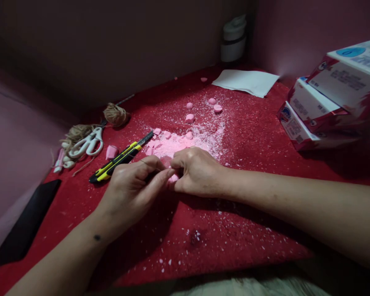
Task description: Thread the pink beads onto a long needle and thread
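My left hand [138, 181] and my right hand [197, 170] meet over the red tabletop, both closed. A small piece of pink soap [173, 178] shows between them, gripped by my right hand and partly hidden by its fingers. Across my left index finger runs a thin strand of twine [148, 163], pinched at the fingertips; its ends are hard to make out. Just beyond the hands lies a heap of pink shavings and crumbs [166, 144]. A yellow and black utility knife [120, 160] rests left of it, blade out, near my left hand.
White scissors [88, 142], a twine ball [115, 114] and a pink chunk [112, 152] lie left. Rounded pink pieces [189, 119] are farther back. White paper [246, 82], stacked boxes [314, 107] and a white container [233, 39] stand behind and right. A black flat object [27, 222] lies at the left edge.
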The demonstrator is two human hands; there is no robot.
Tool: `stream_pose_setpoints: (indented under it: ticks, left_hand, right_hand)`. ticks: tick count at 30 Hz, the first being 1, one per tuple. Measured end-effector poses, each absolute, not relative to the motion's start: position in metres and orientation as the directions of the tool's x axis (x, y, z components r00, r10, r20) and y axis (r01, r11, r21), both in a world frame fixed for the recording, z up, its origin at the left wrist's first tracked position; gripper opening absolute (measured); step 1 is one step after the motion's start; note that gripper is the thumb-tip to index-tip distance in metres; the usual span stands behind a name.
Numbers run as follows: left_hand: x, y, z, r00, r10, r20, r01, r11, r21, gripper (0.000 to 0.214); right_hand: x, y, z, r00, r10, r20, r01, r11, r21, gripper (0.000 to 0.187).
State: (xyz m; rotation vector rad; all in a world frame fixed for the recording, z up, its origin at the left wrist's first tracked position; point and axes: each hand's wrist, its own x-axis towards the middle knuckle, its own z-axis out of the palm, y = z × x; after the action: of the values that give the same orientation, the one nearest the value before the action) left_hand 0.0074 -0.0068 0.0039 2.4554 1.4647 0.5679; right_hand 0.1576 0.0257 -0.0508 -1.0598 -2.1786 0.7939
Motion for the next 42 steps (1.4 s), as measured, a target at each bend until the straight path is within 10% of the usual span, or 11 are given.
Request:
stream_pose_setpoints:
  ticks: [6, 15, 23, 31, 42]
  left_hand:
    - [-0.003, -0.001, 0.0, 0.503, 0.784, 0.362, 0.816, -0.57, 0.1, 0.017]
    - [0.001, -0.011, 0.007, 0.502, 0.847, 0.172, 0.768, -0.529, 0.362, 0.019]
    - [-0.005, 0.001, -0.003, 0.553, 0.732, 0.397, 0.78, -0.623, 0.061, 0.018]
    - [0.001, -0.012, 0.01, 0.564, 0.8, 0.204, 0.748, -0.6, 0.283, 0.022]
    - [-0.008, -0.002, 0.001, 0.532, 0.788, 0.308, 0.791, -0.593, 0.15, 0.019]
  right_hand:
    - [0.157, 0.025, -0.05, -0.504, 0.827, 0.248, 0.479, 0.506, -0.717, 0.009]
    - [0.157, 0.027, -0.051, -0.519, 0.822, 0.235, 0.481, 0.509, -0.714, 0.012]
    - [0.158, 0.026, -0.051, -0.507, 0.825, 0.25, 0.471, 0.508, -0.721, 0.01]
    - [0.156, 0.026, -0.051, -0.515, 0.821, 0.246, 0.477, 0.513, -0.714, 0.013]
    - [0.156, 0.026, -0.05, -0.504, 0.829, 0.244, 0.478, 0.503, -0.72, 0.01]
